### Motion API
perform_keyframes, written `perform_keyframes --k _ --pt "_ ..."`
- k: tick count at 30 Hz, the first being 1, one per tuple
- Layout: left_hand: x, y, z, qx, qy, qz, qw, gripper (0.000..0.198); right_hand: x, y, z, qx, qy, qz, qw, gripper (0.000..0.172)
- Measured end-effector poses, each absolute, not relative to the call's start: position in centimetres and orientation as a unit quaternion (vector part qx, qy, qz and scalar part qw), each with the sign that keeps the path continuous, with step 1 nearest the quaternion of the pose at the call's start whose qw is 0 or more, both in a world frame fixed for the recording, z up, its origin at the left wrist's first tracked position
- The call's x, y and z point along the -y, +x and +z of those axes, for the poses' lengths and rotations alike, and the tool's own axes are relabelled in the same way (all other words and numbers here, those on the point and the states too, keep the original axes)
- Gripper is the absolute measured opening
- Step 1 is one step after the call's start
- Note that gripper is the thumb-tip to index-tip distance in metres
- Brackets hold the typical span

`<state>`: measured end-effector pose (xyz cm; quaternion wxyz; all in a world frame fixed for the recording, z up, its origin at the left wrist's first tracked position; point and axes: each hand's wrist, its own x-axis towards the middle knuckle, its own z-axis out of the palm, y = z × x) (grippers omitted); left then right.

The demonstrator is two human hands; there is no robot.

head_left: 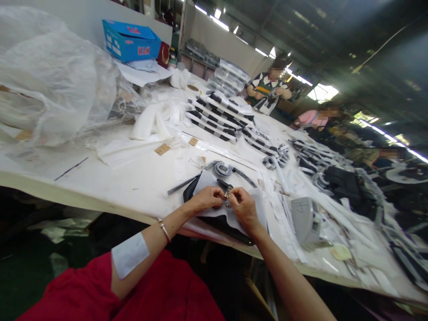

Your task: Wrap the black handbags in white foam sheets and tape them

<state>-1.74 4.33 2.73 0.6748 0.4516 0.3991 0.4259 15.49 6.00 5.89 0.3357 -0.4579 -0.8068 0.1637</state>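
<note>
My left hand (207, 197) and my right hand (243, 205) meet at the near edge of the white table (110, 178). Both pinch a small metal clasp (228, 193) between their fingertips. The clasp sits on the end of a black strap (223, 183) that runs back towards a coiled grey strap (222, 169). Under my hands a sheet of white paper (207, 180) lies over a flat black piece (190, 189). A thin bracelet (164, 229) circles my left wrist.
A large clear plastic bag (50, 76) fills the left of the table, with a blue box (131, 41) behind it. Stacks of black-and-white pieces (217, 116) lie farther back. A grey device (305, 219) stands to the right. Other people (269, 87) work at the far side.
</note>
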Motion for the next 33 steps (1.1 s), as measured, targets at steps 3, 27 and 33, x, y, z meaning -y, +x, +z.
perform_keyframes --k 3,27,33 --pt "-4.2 -2.0 3.1 -0.389 0.457 0.420 0.681 0.026 -5.9 15.3 5.6 0.813 -0.448 0.193 0.317 0.007" --pt "-4.4 -1.3 3.2 -0.456 0.469 0.394 0.645 0.015 -5.6 16.9 9.3 0.474 -0.432 0.555 0.529 0.015" --pt "-4.5 -1.6 3.3 -0.456 0.471 0.394 0.644 0.019 1.5 25.4 13.1 0.530 -0.505 0.524 0.435 0.024"
